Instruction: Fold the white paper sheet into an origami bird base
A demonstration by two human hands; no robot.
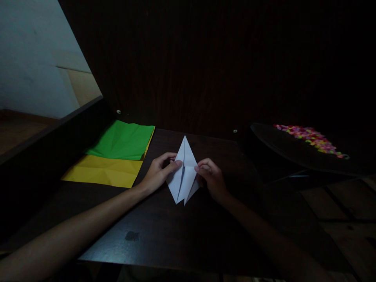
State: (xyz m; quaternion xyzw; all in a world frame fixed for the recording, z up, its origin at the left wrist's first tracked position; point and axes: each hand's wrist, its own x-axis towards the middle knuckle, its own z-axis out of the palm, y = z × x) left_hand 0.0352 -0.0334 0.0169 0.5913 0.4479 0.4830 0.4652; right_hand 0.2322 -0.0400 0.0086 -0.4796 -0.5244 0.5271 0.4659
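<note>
**Two hands on a folded white paper**

From where I stand, the person's left hand (158, 172) and right hand (212, 178) meet over a white folded paper (184, 172) — a long kite-like shape, pointed at both ends, lying on the dark table (164, 231). It sits directly between the two hands, its far tip reaching past the fingers and its near tips pointing back toward the wrists. The left hand pinches the paper's left edge, thumb and forefinger closed on it. The right hand is curled, fingertips pressed to the paper's right edge — gripping it, as far as the dim light lets me see.

Beyond and to the outside of the left hand lie a green sheet (123, 140) and a yellow sheet (102, 170), touching each other. Well apart from the right hand, on its outer side, is a heap of small coloured pieces (311, 139) on a dark surface.
</note>
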